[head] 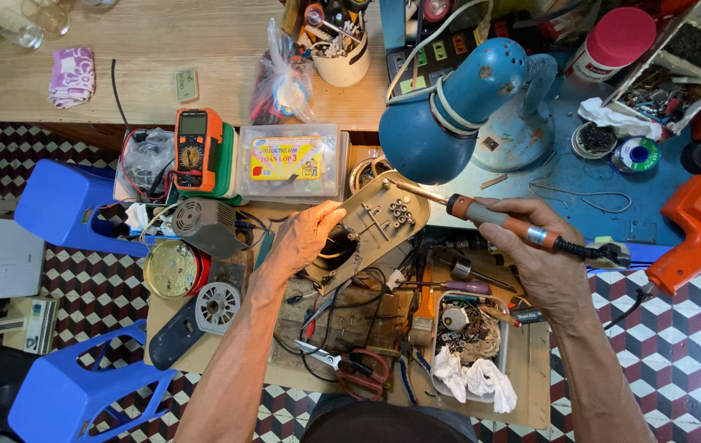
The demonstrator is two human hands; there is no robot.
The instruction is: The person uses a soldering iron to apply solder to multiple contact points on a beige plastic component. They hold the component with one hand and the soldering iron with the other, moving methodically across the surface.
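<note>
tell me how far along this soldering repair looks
Done: the beige plastic housing is already opened, with a motor and fan wheel lying apart. In hand: the left hand steadies the housing while the right hand holds the soldering iron, tip over it. Left: loose wires and parts remain unassembled.

clear box with yellow label (287, 158), orange multimeter screen (193, 123)

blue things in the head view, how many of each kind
blue plastic stools: 2
blue desk lamp: 1
Total: 3
The right hand holds a soldering iron under the lamp; the left hand holds a beige plastic cover.
</note>
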